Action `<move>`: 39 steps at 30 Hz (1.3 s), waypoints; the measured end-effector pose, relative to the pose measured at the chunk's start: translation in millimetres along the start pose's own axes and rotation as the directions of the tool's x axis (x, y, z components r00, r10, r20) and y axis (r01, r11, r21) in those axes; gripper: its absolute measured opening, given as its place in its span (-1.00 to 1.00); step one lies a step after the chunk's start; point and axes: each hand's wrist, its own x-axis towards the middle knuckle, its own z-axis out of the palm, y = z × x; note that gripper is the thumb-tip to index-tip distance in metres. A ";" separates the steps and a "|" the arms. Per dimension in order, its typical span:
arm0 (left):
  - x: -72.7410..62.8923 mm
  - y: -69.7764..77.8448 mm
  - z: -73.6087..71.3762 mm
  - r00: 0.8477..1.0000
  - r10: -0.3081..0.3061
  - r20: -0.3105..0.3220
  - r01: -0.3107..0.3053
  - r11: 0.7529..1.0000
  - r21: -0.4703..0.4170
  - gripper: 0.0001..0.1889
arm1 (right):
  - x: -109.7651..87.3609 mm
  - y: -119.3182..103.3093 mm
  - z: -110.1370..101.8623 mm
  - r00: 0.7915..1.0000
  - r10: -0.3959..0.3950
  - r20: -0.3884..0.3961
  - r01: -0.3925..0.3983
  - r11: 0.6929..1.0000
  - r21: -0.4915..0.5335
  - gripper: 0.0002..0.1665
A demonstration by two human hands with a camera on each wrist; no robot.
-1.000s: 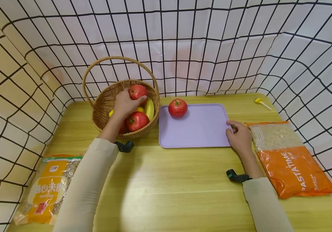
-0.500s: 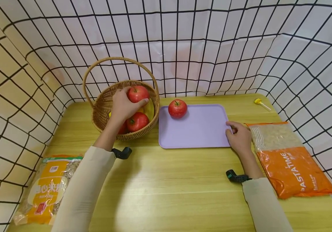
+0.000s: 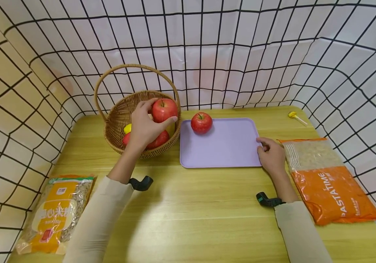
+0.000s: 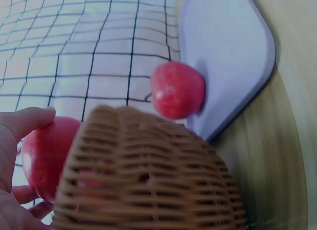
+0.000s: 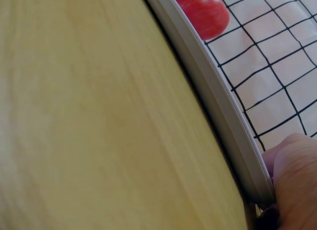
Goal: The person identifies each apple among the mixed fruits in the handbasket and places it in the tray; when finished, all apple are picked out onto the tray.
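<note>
The red apple (image 3: pixel 165 109) sits in the left hand (image 3: pixel 145 122), held between the thumb on its near side and the fingers curled round its far left side. It is above the wicker basket (image 3: pixel 119 109), toward the basket's right side, with the arched handle (image 3: pixel 134 65) rising beyond the fingers. Just below the hand, inside the basket, lie another red apple (image 3: pixel 159 140), partly hidden, and a yellow fruit (image 3: pixel 127 129) that shows left of the hand.

A short way right of those fingertips, a further apple, the tray apple (image 3: pixel 201 124), rests at the far left corner of the lavender tray (image 3: pixel 224 146), stem up. The right hand (image 3: pixel 272 155) holds the tray's right edge, its fingers bent and its thumb against the rim.

Just right of that hand lies an orange pasta bag (image 3: pixel 332 182); beyond its fingers, farther right, is a lollipop (image 3: pixel 292 114) with a yellow head. Well behind the left fingers, nearer the person and to the left, a clear-and-orange packet (image 3: pixel 56 215) lies partly against the left sleeve (image 3: pixel 99 219). Under everything is the wooden table (image 3: pixel 191 219); beyond the fingers rises a white cloth (image 3: pixel 224 33) with black grid lines.
</note>
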 end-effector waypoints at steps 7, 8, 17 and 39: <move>-8.5 15.4 10.3 0.997 0.070 -0.023 -0.072 0.995 -0.075 -0.09 | -0.5 -2.5 -1.8 1.000 -0.001 -0.005 0.001 1.000 0.012 -0.62; -9.2 17.6 12.4 0.997 0.079 -0.022 -0.080 0.993 -0.084 -0.08 | -0.6 -2.6 -1.9 1.000 0.000 -0.004 0.000 1.000 0.013 -0.62; -11.2 36.4 36.0 0.991 0.131 0.018 -0.126 0.976 -0.175 -0.10 | -1.1 0.2 -2.2 1.000 0.002 0.007 -0.002 1.000 0.011 -0.63; -10.5 51.4 141.9 0.964 0.170 0.203 -0.129 0.971 -0.203 -0.16 | 0.3 2.4 -1.3 0.999 -0.013 0.044 0.013 1.000 0.016 -0.65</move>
